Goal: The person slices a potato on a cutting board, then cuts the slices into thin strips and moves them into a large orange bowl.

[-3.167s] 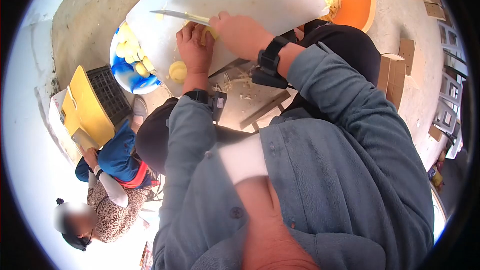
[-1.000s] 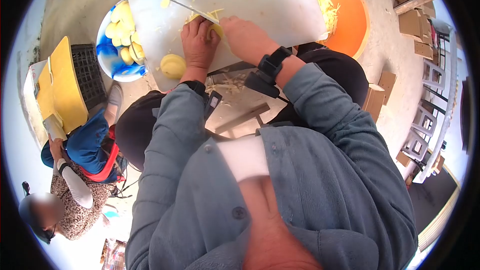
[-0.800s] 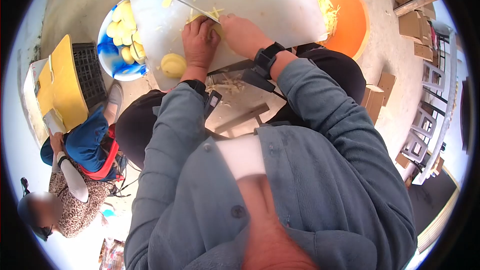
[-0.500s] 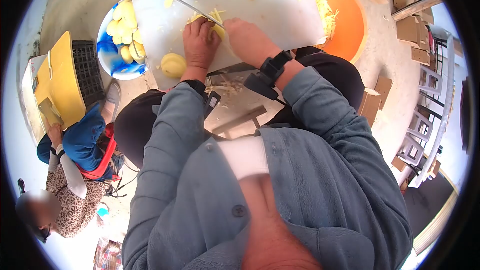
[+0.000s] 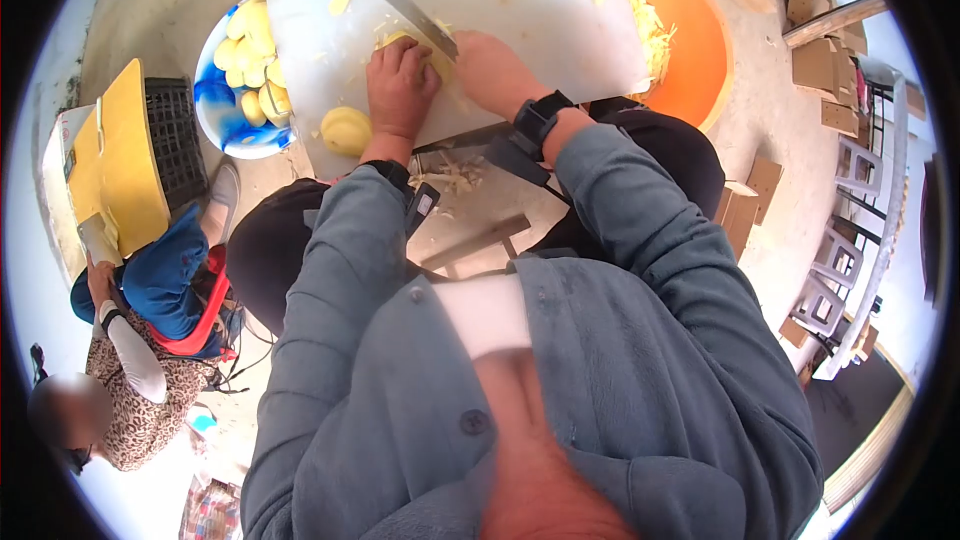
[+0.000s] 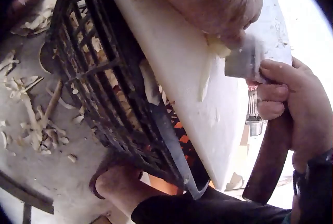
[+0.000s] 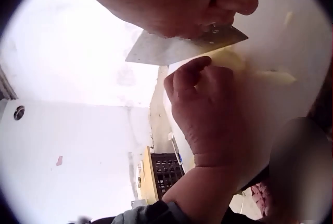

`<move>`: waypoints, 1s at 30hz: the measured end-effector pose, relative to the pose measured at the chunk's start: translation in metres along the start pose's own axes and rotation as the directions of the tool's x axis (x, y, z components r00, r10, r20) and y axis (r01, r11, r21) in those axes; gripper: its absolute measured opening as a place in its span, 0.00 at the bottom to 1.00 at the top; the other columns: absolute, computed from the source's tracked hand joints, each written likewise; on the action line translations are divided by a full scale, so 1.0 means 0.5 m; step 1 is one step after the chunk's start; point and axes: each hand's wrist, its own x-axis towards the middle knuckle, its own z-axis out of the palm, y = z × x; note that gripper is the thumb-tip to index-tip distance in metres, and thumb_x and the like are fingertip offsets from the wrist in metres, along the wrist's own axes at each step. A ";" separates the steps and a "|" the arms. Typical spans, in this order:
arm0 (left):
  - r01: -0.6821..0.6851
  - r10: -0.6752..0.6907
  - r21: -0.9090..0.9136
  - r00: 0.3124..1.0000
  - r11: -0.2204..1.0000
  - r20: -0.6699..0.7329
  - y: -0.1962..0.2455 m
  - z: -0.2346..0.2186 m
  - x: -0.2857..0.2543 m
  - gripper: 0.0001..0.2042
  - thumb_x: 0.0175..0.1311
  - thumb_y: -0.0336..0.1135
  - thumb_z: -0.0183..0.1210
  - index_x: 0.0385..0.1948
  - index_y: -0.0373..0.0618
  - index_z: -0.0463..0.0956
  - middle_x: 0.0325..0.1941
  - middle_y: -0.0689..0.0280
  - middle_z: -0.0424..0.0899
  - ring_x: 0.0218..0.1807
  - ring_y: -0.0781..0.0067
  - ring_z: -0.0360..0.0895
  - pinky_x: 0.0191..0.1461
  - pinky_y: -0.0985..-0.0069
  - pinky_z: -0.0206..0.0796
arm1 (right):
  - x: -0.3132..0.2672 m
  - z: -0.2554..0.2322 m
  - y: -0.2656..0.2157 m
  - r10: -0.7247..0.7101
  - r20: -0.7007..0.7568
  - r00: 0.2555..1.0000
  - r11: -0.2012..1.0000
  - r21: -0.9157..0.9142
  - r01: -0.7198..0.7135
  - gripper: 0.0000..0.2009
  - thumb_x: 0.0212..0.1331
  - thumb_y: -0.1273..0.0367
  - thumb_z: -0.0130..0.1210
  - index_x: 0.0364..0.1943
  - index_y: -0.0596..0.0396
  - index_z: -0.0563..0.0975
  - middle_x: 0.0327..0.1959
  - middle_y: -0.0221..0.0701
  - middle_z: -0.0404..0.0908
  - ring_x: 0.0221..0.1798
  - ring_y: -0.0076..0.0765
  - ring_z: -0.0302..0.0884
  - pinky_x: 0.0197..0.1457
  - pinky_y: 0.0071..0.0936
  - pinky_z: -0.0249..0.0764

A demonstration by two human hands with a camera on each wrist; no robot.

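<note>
While the left hand (image 5: 402,92) sits over the potato (image 7: 230,59) on the white board (image 5: 540,10), the right hand (image 5: 497,72) brings the knife (image 5: 402,6) in from the other side. And here's the relation that matters: blade against fingertips! The blade slants away and leftward from the right hand, passing just beyond the left hand's bent fingers, its flat showing from above. Whether its edge touches the potato, I can't tell.

The left hand is the nearer one, right on top, its fingers curled down over the potato. The right hand is closed tightly, pinching the knife where blade meets handle, thumb along the metal. So the potato lies leftward of the right hand, and mostly covered; its long axis can't be read from here. A spare potato (image 5: 346,131) waits near the left wrist, closer to the body, well apart from the blade.
</note>
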 end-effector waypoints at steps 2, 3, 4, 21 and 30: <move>0.007 -0.007 -0.002 1.000 1.000 -0.003 0.003 -0.003 -0.001 0.13 0.42 0.27 0.61 0.34 0.49 0.77 0.44 0.66 0.78 0.46 0.60 0.73 0.50 0.65 0.66 | -0.010 -0.009 -0.001 0.024 -0.020 1.000 0.999 0.043 -0.023 0.07 0.55 0.76 0.48 0.37 0.61 0.75 0.38 0.48 0.78 0.43 0.55 0.79 0.47 0.43 0.75; 0.004 -0.004 -0.008 1.000 1.000 -0.007 0.004 -0.005 -0.001 0.13 0.42 0.27 0.61 0.34 0.49 0.77 0.43 0.66 0.78 0.46 0.60 0.73 0.50 0.65 0.66 | -0.019 -0.014 -0.005 -0.017 -0.031 0.999 1.000 0.006 0.017 0.07 0.55 0.76 0.48 0.37 0.61 0.74 0.38 0.48 0.78 0.42 0.56 0.79 0.47 0.43 0.75; -0.001 0.001 -0.014 1.000 1.000 -0.010 0.006 -0.005 -0.001 0.13 0.42 0.27 0.61 0.33 0.49 0.77 0.43 0.66 0.78 0.45 0.60 0.73 0.50 0.65 0.66 | -0.026 -0.019 -0.010 -0.057 -0.041 0.998 0.998 -0.032 0.056 0.07 0.55 0.77 0.48 0.37 0.61 0.74 0.38 0.49 0.78 0.42 0.56 0.79 0.47 0.44 0.75; -0.005 0.005 -0.028 1.000 1.000 0.002 -0.004 -0.002 -0.002 0.12 0.43 0.27 0.61 0.33 0.48 0.77 0.42 0.65 0.78 0.44 0.59 0.73 0.49 0.65 0.67 | 0.003 0.002 -0.010 -0.008 0.057 0.998 0.998 -0.055 0.011 0.07 0.56 0.75 0.48 0.36 0.61 0.75 0.38 0.49 0.79 0.42 0.56 0.79 0.47 0.45 0.75; 0.017 -0.017 -0.028 1.000 0.999 0.008 0.008 -0.006 -0.003 0.12 0.43 0.26 0.62 0.33 0.46 0.76 0.43 0.62 0.75 0.45 0.57 0.71 0.50 0.64 0.66 | -0.042 -0.050 -0.046 -0.040 0.051 0.998 0.995 -0.089 0.044 0.07 0.55 0.78 0.48 0.37 0.61 0.75 0.39 0.48 0.78 0.42 0.56 0.79 0.47 0.44 0.75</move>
